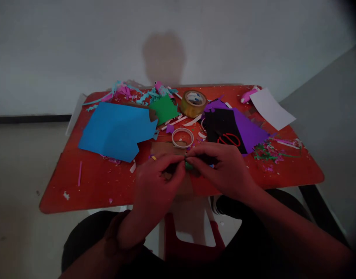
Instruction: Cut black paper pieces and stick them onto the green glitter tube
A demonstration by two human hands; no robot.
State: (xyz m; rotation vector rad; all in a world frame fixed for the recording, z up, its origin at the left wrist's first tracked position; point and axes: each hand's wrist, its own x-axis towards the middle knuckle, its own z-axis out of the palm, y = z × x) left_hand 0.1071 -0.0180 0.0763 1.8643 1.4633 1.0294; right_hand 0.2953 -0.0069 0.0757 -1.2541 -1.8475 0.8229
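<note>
My left hand (pixel 159 180) and my right hand (pixel 221 166) meet over the front middle of the red table, thumbs and forefingers pinched together. Between the fingertips is a small green piece (pixel 189 166), probably paper; most of it is hidden by the fingers. Under the hands lies a flat brown sheet (pixel 185 186), like cardboard. Just beyond the fingertips is a thin roll of white tape (pixel 183 138). Scissors with red handles (pixel 230 139) lie on black paper (pixel 221 120) past my right hand, their blades out of sight.
Blue paper (pixel 116 128) covers the table's left side. Farther back are green paper (pixel 164 109), a wide tape roll (pixel 193 104) and pink and teal scraps (pixel 124 92). Purple paper (pixel 249 130), white paper (pixel 272 108) and shredded scraps (pixel 266 152) lie right. A wall rises behind.
</note>
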